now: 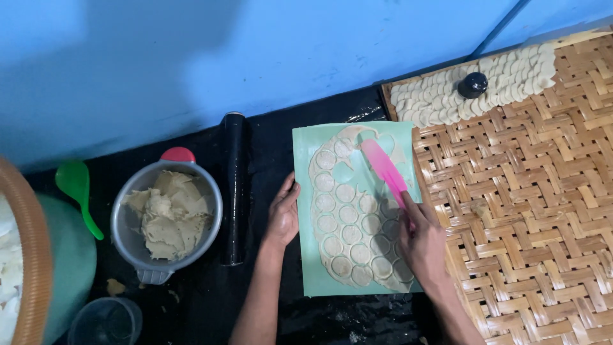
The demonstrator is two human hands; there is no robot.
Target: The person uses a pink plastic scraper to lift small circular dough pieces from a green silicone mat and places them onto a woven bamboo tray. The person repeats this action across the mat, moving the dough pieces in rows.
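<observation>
While the right hand [423, 246] grips the near end of a pink spatula [385, 171], its fingers closed round the handle, the blade slants up toward eleven o'clock across a rolled sheet of dough [357, 217]. That sheet lies on a pale green mat [306, 191] and is scored with many round cut-outs, the rounds sitting in their holes. The spatula's tip rests on the sheet's upper part, near twelve o'clock of the mat.

At nine o'clock of the mat, the left hand [283, 214] lies flat with its fingers together and extended, pressing on the mat's left edge; it holds nothing.

Just beside that hand, further toward nine o'clock, a black rolling pin [234, 185] lies lengthwise on the dark tabletop. Beyond it stands a metal pot [214, 204] with red and grey handles, holding dough scraps [167, 217]. A green spoon [78, 188] lies left of the pot.

From the mat toward three o'clock spreads a woven bamboo tray [530, 191]. At one o'clock on it, rows of cut dough rounds [440, 96] overlap, with a small dark knobbed object [472, 84] resting among them.
</observation>
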